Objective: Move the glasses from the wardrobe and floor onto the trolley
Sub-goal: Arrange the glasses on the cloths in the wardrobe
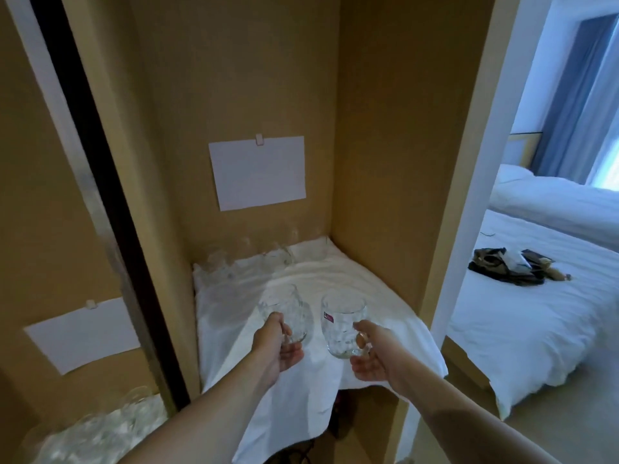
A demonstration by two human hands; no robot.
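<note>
left hand [279, 346] grips mug [284, 313] by handle | right hand [371, 353] grips stickered mug [343, 324] likewise | both just above shelf cloth [335, 272] | I lift level, apart, no clinking

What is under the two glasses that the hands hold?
A white cloth lies below the left glass and right glass, draped over the shelf's front edge. The shelf surface beneath is covered, so unseen.

hands: 2 [279, 346] [371, 354] | glass mugs held: 2 [284, 313] [343, 326] | more glasses at back of shelf: too blurry to count | white cloths: 1 [335, 279] | paper sheets on wall: 1 [258, 172] | beds: 1 [536, 313]
</note>
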